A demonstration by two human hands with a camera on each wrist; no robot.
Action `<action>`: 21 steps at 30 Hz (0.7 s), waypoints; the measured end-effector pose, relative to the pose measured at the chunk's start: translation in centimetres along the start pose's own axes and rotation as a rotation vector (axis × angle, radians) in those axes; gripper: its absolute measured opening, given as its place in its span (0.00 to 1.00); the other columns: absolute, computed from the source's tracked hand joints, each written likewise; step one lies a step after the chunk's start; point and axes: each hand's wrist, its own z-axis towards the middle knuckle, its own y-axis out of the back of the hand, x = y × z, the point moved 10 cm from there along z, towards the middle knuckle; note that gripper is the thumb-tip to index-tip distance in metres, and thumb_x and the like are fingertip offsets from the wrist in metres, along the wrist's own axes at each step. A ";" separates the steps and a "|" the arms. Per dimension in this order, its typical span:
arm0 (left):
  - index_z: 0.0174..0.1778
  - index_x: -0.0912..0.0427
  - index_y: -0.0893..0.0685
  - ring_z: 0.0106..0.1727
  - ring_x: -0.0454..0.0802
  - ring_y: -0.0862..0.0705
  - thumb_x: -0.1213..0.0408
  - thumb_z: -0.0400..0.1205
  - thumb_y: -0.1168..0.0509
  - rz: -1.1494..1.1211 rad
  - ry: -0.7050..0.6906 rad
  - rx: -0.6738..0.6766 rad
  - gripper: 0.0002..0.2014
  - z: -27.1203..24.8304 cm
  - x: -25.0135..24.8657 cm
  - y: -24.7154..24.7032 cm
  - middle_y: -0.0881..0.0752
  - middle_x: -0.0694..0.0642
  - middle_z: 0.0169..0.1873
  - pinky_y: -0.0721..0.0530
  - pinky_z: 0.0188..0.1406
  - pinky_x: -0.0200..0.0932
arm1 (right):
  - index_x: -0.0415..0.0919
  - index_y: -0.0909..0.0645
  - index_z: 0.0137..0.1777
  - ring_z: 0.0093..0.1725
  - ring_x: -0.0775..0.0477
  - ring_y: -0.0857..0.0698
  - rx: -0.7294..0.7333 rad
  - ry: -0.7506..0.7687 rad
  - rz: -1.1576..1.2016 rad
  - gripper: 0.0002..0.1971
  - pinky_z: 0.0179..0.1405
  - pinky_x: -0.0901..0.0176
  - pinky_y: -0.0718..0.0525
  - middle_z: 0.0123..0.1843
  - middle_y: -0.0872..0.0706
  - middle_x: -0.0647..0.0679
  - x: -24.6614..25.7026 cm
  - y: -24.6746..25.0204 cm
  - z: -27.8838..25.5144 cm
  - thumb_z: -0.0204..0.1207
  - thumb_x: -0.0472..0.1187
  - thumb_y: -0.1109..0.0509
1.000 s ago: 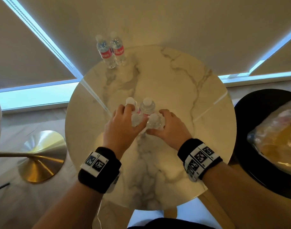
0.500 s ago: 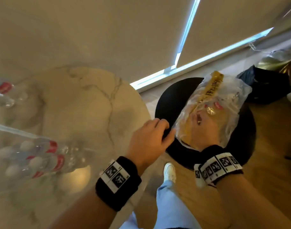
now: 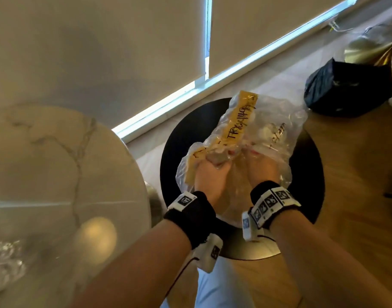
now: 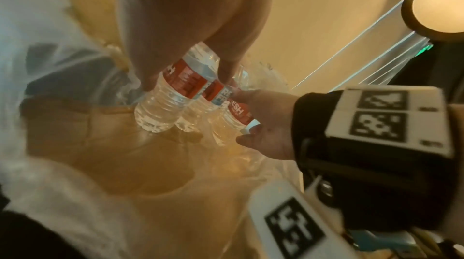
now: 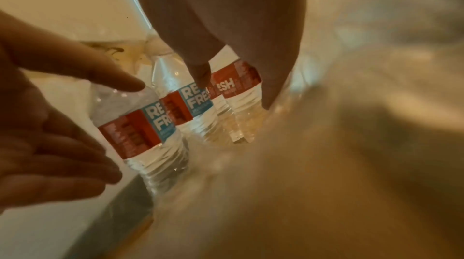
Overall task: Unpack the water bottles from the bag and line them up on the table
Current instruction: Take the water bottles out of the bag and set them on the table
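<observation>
Both hands are seen inside the bag (image 3: 277, 138) at frame centre; bottles (image 4: 173, 92) lie w/ long axes pointing away, left hand (image 4: 191, 5) pinching one, right hand (image 5: 241, 15) fingers spread over another.

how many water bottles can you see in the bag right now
3, side by side in the clear plastic bag: left bottle, middle bottle, right bottle. More may be hidden behind the hands or folds.

Head camera looks steeply down on the bag (image 3: 246, 138); both wrist cameras sit close inside it, sharing the bottles (image 4: 173, 92).
</observation>
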 end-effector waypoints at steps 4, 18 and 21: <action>0.48 0.54 0.13 0.39 0.19 0.21 0.50 0.78 0.25 0.029 -0.080 -0.120 0.12 0.9 -1.6 1.2 0.19 0.38 0.35 0.23 0.48 0.20 | 0.38 0.13 0.59 0.58 0.34 0.13 0.042 0.086 -0.148 0.26 0.58 0.48 0.18 0.55 0.10 0.39 0.4 0.2 -1.1 0.81 0.59 0.39; 0.74 0.48 0.24 0.65 0.42 0.19 0.45 0.77 0.26 0.134 -0.248 0.224 0.30 -5.8 -1.9 4.8 0.17 0.49 0.67 0.22 0.69 0.35 | 0.52 0.32 0.76 0.63 0.37 0.17 0.249 0.443 -0.268 0.38 0.63 0.47 0.21 0.62 0.15 0.46 6.0 1.7 -11.5 0.65 0.55 0.25; 0.73 0.45 0.24 0.57 0.33 0.17 0.45 0.76 0.25 0.025 -0.285 0.162 0.30 -10.4 -1.3 10.0 0.14 0.43 0.61 0.22 0.57 0.20 | 0.49 0.28 0.74 0.55 0.43 0.15 0.197 0.575 -0.293 0.33 0.52 0.54 0.20 0.51 0.16 0.52 8.5 2.7 -17.5 0.68 0.53 0.26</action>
